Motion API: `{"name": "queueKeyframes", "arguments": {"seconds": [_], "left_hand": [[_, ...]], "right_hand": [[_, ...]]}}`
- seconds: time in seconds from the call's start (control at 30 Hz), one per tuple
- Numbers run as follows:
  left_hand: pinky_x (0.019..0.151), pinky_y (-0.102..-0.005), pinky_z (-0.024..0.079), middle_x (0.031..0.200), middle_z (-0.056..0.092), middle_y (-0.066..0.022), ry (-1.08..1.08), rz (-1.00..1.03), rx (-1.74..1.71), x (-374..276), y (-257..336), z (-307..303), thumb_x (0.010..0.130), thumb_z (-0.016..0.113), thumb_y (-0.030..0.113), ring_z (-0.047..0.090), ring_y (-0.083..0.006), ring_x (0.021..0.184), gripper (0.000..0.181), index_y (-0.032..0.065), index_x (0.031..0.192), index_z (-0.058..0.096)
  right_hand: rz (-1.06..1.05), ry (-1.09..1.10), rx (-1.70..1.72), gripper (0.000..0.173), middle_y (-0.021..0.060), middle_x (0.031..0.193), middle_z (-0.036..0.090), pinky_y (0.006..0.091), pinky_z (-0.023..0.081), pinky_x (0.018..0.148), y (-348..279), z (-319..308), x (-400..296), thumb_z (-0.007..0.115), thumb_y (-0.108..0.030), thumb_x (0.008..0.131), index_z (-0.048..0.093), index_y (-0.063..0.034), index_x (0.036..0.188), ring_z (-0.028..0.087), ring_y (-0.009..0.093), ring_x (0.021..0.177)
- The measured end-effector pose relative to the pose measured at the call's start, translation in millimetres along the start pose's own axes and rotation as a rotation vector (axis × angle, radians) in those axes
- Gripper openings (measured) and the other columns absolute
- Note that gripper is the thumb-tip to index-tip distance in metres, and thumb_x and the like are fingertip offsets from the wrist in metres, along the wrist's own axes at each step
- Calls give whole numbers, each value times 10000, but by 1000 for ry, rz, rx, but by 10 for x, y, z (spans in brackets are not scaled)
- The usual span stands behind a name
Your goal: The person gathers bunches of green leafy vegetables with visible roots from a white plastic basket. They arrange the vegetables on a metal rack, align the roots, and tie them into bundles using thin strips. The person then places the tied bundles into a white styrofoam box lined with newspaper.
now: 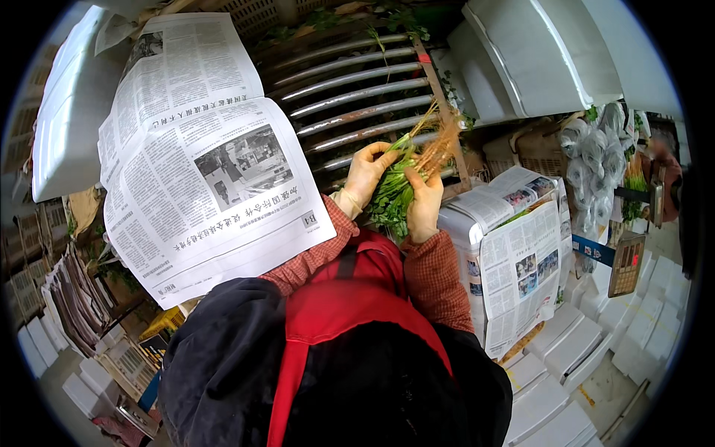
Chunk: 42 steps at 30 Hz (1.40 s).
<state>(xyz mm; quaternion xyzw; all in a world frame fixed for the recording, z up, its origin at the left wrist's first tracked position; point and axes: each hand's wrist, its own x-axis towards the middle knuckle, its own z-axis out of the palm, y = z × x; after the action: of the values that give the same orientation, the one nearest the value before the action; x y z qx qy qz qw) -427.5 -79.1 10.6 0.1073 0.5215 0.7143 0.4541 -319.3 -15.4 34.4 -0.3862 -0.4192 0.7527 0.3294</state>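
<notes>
Both my hands wear thin pale gloves and hold one bunch of leafy green herbs, which looks like coriander. My left hand pinches the stems from the left, thumb and fingers near their upper ends. On the other side, my right hand grips the bunch just below its tangled brown roots. The roots point up and away from me, and the leaves hang toward my red apron. Beneath the roots lies a rack of metal bars. A spread newspaper sheet lies to the left of my left forearm.
A white foam box draped with newspaper stands close by my right arm. Large white foam boxes rise at the upper right. Clear plastic bags hang at right, above a scale display. Folded papers are stacked at left.
</notes>
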Motion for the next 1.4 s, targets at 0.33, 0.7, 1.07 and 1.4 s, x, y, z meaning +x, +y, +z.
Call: {"name": "queueKeyframes", "arguments": {"seconds": [0.33, 0.7, 1.07, 1.4], "left_hand": [[800, -213, 436, 946, 634, -38, -51, 53, 307, 89, 287, 25, 844, 661, 125, 556, -89, 881, 300, -23, 1094, 588], [650, -323, 472, 704, 585, -42, 84, 29, -651, 200, 78, -131, 962, 512, 221, 547, -167, 629, 212, 14, 968, 558], [588, -341, 478, 777, 637, -129, 211, 418, 843, 62, 257, 41, 863, 617, 204, 631, -289, 677, 197, 77, 1012, 597], [551, -348, 488, 817, 634, -113, 178, 634, 1294, -97, 103, 94, 859, 607, 185, 633, -273, 661, 256, 101, 1098, 573]], "right_hand": [[-78, -112, -368, 344, 58, 1040, 620, 269, 437, 836, 53, 48, 135, 647, -65, 827, 554, 20, 1148, 552, 134, 927], [-423, -109, -431, 293, 128, 1057, 599, 309, 445, 907, -2, -115, 161, 569, -134, 899, 540, 27, 1142, 574, 190, 956], [-13, 20, -377, 306, 25, 792, 625, 239, 445, 638, -747, -123, 355, 732, -220, 792, 648, -18, 1005, 563, 117, 660], [-75, -22, -805, 212, 71, 693, 651, 299, 445, 580, -443, 94, 621, 631, -218, 824, 657, -9, 804, 567, 153, 587]]}}
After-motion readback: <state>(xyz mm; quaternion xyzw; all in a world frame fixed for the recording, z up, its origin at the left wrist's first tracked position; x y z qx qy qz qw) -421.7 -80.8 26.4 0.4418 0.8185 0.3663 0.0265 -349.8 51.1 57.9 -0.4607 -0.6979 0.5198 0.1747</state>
